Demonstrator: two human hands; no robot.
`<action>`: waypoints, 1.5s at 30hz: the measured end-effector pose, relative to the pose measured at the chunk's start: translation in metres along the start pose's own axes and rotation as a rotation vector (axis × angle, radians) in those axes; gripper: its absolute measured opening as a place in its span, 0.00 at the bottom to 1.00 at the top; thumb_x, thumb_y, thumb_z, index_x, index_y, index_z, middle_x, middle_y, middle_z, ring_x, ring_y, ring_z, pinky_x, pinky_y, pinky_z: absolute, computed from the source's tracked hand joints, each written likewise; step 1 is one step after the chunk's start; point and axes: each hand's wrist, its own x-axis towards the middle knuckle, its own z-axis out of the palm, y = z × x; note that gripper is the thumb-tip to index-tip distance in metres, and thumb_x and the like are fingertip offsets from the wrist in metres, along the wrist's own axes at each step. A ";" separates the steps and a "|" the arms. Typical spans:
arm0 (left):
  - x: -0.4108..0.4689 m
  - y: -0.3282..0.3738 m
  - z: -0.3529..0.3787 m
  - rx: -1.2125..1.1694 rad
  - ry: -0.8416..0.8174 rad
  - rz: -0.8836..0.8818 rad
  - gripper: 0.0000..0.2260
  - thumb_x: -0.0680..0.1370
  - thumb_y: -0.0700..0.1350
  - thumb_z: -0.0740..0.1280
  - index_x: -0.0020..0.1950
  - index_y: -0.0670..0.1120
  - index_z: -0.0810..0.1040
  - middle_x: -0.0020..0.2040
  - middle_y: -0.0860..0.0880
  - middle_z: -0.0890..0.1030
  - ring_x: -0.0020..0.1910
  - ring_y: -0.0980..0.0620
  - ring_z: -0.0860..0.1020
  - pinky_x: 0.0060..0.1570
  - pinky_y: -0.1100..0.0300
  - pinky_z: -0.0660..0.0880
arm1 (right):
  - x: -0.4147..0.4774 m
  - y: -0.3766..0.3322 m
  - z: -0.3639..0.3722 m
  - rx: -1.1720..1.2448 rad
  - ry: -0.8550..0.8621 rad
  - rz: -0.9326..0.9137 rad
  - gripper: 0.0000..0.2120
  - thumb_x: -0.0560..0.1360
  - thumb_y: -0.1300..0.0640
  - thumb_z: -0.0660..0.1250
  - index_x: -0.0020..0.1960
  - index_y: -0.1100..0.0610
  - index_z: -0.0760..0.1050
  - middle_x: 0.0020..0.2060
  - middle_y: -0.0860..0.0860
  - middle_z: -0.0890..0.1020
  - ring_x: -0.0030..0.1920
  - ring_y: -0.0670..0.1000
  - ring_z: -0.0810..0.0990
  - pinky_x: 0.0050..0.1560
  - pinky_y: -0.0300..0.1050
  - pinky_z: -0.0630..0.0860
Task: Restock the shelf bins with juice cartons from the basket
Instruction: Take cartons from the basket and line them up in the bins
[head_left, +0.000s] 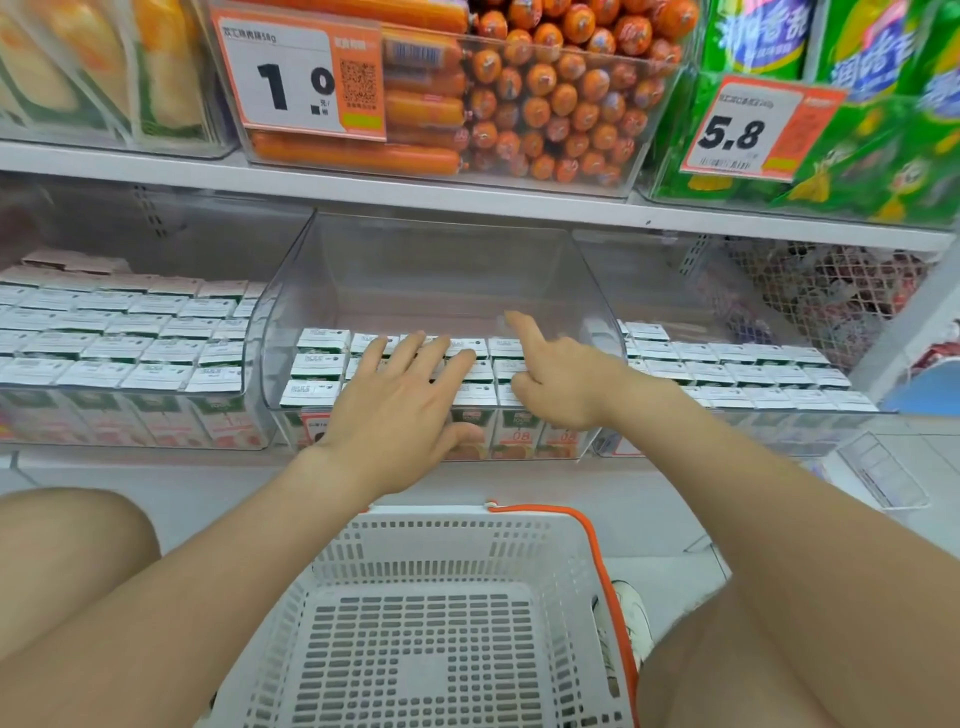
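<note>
Small juice cartons (317, 366) with white tops stand in rows at the front of the clear middle shelf bin (441, 275); the back of that bin is bare. My left hand (400, 410) lies flat with straight fingers on the carton tops, its thumb against the bin's front. My right hand (550, 374) rests on the cartons at the right, index finger pointing toward the back, the other fingers curled and holding nothing I can see. The white basket (452, 540) with an orange handle sits on the floor below the shelf, with no cartons inside.
Clear bins to the left (124, 332) and right (737, 369) hold rows of similar cartons. The shelf above carries a bin of orange sausages (545, 98) and green packets (857, 130) with price tags. My knees flank the basket; a shoe (631, 623) is beside it.
</note>
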 end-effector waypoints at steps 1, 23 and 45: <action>0.000 0.000 0.000 0.000 -0.008 -0.017 0.39 0.79 0.73 0.51 0.82 0.49 0.61 0.80 0.45 0.68 0.79 0.40 0.65 0.76 0.38 0.62 | 0.000 0.001 0.000 0.011 -0.008 0.006 0.35 0.80 0.51 0.54 0.83 0.51 0.42 0.37 0.55 0.80 0.45 0.62 0.81 0.53 0.60 0.79; -0.004 -0.011 0.001 -0.027 -0.039 -0.085 0.42 0.75 0.74 0.57 0.81 0.49 0.62 0.79 0.46 0.67 0.79 0.40 0.65 0.75 0.32 0.61 | 0.049 -0.017 0.005 0.047 0.115 -0.083 0.28 0.73 0.46 0.57 0.70 0.54 0.75 0.38 0.48 0.80 0.49 0.58 0.79 0.55 0.54 0.79; -0.016 -0.029 -0.001 -0.085 -0.045 -0.148 0.45 0.73 0.76 0.64 0.81 0.51 0.59 0.80 0.48 0.65 0.80 0.42 0.61 0.77 0.32 0.57 | 0.065 -0.034 0.004 0.048 0.006 -0.102 0.35 0.68 0.43 0.58 0.73 0.52 0.74 0.56 0.52 0.84 0.62 0.59 0.78 0.53 0.50 0.71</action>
